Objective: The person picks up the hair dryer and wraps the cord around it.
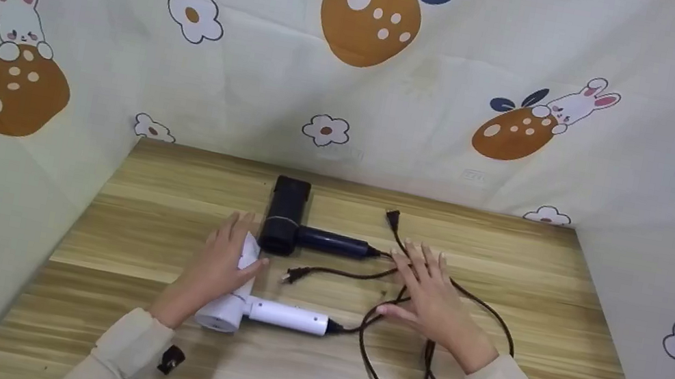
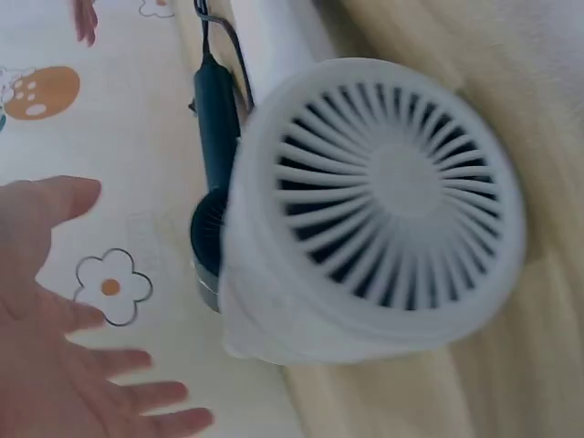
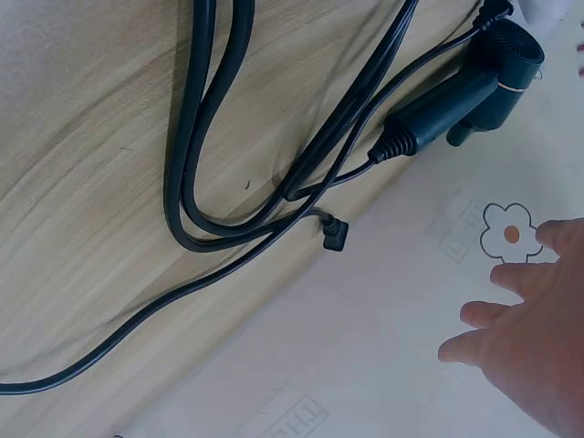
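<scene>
A white hair dryer (image 1: 289, 317) lies on the wooden table under my left hand (image 1: 219, 264). That hand's fingers are spread, and in the left wrist view the palm (image 2: 55, 374) shows beside the dryer's slatted round end (image 2: 406, 182), holding nothing. Just beyond lies a dark hair dryer (image 1: 284, 222), its handle pointing right. Over the tangled black cords (image 1: 510, 331) my right hand (image 1: 433, 307) is spread out. The right wrist view shows its straight fingers (image 3: 479, 315) apart from the cords.
One plug (image 1: 393, 217) lies toward the table's back, another (image 1: 294, 275) between the two dryers. A small black object (image 1: 171, 359) shows by the left sleeve. Patterned cloth (image 1: 245, 83) walls in the table (image 1: 151, 184) at the back and both sides.
</scene>
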Demonstrator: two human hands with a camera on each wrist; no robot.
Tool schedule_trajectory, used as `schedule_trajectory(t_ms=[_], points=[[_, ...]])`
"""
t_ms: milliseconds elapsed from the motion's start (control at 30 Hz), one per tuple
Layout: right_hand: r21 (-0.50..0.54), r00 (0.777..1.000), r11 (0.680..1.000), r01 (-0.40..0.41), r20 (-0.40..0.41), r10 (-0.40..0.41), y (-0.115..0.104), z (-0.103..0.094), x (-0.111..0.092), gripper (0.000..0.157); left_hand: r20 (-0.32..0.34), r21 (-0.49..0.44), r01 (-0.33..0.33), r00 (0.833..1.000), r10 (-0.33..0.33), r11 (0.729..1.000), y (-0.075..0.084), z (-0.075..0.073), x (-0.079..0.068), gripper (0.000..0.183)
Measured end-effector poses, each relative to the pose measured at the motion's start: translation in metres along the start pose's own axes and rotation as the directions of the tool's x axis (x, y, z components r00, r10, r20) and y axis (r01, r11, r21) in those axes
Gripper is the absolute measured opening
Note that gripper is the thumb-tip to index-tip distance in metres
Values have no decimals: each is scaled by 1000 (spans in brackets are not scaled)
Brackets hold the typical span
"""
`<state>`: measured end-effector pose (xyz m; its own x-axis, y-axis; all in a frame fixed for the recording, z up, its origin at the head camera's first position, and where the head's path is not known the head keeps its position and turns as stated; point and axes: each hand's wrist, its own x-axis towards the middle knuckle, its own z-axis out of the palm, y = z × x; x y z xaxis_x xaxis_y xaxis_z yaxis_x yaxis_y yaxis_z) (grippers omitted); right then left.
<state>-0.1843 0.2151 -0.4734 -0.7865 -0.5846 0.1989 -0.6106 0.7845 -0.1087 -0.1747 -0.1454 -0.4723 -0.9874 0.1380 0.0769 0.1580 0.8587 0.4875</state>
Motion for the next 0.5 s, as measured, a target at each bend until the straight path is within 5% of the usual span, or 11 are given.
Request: schedule_trajectory(t_ms=[267,500], points=[[8,1000,1000,15,-19,-15,-1,2,-3,88,126,-180,271,960,-251,946,-23,11,-7,92],[1,1000,1000,4,-4,-4,-1,4,-4,88,242,-283,389,913,-327,876,-31,17,-8,89]])
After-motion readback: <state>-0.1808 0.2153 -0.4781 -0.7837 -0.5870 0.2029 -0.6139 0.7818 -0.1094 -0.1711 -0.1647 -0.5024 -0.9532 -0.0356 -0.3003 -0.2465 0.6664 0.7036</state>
